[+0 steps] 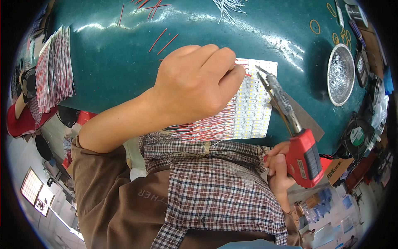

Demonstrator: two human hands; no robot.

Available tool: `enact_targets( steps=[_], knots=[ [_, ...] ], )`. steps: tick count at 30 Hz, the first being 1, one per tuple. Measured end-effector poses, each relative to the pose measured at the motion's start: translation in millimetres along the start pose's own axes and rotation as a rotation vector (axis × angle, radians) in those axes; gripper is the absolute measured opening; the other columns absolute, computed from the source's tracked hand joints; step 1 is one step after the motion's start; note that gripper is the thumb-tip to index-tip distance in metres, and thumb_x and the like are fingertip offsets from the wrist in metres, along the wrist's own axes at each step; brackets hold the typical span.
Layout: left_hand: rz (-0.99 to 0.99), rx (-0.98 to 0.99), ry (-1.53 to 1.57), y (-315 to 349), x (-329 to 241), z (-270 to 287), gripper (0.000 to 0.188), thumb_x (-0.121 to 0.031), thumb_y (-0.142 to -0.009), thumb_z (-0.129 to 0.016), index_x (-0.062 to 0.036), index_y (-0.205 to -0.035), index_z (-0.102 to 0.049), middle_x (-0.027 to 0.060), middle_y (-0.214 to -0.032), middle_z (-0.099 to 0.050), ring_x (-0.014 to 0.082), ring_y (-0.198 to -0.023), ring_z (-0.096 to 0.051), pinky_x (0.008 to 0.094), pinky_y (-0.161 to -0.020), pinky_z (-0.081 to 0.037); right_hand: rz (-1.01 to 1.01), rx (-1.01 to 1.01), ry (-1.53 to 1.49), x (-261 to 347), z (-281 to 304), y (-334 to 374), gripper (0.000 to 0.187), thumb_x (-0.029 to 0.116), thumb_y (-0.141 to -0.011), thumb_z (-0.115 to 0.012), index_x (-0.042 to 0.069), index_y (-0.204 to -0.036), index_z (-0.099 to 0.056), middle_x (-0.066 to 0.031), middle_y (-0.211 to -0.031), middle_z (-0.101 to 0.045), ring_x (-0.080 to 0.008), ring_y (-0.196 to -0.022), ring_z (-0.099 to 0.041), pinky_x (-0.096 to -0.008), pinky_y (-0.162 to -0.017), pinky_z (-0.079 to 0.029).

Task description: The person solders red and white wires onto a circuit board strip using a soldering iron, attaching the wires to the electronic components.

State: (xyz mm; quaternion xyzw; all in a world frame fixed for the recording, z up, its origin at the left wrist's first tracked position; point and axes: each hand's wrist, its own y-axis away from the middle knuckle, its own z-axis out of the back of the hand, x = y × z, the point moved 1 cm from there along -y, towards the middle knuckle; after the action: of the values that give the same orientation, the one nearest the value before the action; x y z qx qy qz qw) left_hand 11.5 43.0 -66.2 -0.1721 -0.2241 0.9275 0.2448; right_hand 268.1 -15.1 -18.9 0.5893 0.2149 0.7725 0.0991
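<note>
My left hand point(199, 79) is closed over the upper left part of a white LED panel point(253, 103) with rows of small yellow chips. A short red wire point(248, 75) pokes out at its fingertips; the pinch itself is hidden beneath the hand. Many red and white wires point(207, 126) trail leftward from the panel's left side toward the table's near edge. My right hand point(280, 168) grips a red and black soldering gun point(304, 159). Its long metal barrel slants up and left, and the tip is over the panel's upper part, close to the red wire; whether it touches is unclear.
Loose red wires point(157, 40) and a white wire bundle point(230, 9) lie farther back. Thick wire bunches point(54, 70) hang at the left edge. A round metal dish point(340, 74), rubber bands point(315, 27) and a small fan point(358, 135) are at the right.
</note>
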Motion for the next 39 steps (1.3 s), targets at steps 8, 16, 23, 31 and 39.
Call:
enact_targets(
  steps=[8,16,23,31,39],
  knots=[
    [0.0,-0.014,0.008,-4,-1,0,0.031,-0.012,-0.064,-0.069,-0.0075,-0.094,-0.071,-0.0029,-0.071,-0.053,0.0104,-0.058,-0.049,0.025,-0.048,-0.036,0.373,-0.207,-0.012,-6,22,-8,0.016,0.015,-0.089,-0.05,-0.001,-0.092,-0.049,-0.0079,-0.066,-0.046,-0.0101,-0.051,-0.041,-0.0231,-0.048,-0.037],
    [0.042,0.047,0.044,-6,-1,6,0.026,-0.009,-0.066,-0.07,-0.007,-0.092,-0.071,-0.001,-0.073,-0.056,0.012,-0.056,-0.05,0.0259,-0.047,-0.036,0.435,-0.626,0.146,0,52,-30,0.024,0.009,-0.092,-0.052,-0.006,-0.111,-0.053,-0.0124,-0.084,-0.059,-0.0047,-0.044,-0.036,-0.0214,-0.045,-0.034],
    [0.053,0.003,0.115,-5,-1,2,0.025,-0.005,-0.066,-0.07,-0.0068,-0.09,-0.071,-0.0002,-0.073,-0.056,0.0119,-0.056,-0.051,0.0259,-0.046,-0.037,0.427,-0.594,0.036,-4,55,-24,0.027,0.006,-0.092,-0.053,-0.007,-0.115,-0.051,-0.0134,-0.083,-0.059,-0.004,-0.045,-0.035,-0.0213,-0.046,-0.034],
    [0.027,0.046,0.001,-5,-8,8,0.029,-0.007,-0.064,-0.069,-0.0088,-0.093,-0.071,-0.0022,-0.071,-0.053,0.0109,-0.056,-0.049,0.0259,-0.046,-0.037,0.365,-0.267,-0.098,-9,29,9,0.033,0.008,-0.09,-0.053,-0.004,-0.12,-0.048,-0.0156,-0.089,-0.059,-0.0065,-0.043,-0.037,-0.0212,-0.045,-0.036],
    [0.012,0.063,0.007,-5,-6,7,0.028,-0.009,-0.067,-0.068,-0.0089,-0.095,-0.071,-0.0024,-0.069,-0.052,0.0119,-0.057,-0.049,0.0261,-0.047,-0.037,0.229,0.146,0.127,-24,22,15,0.027,0.009,-0.089,-0.056,-0.003,-0.113,-0.051,-0.014,-0.085,-0.059,-0.007,-0.047,-0.04,-0.0232,-0.049,-0.039]
  ],
)
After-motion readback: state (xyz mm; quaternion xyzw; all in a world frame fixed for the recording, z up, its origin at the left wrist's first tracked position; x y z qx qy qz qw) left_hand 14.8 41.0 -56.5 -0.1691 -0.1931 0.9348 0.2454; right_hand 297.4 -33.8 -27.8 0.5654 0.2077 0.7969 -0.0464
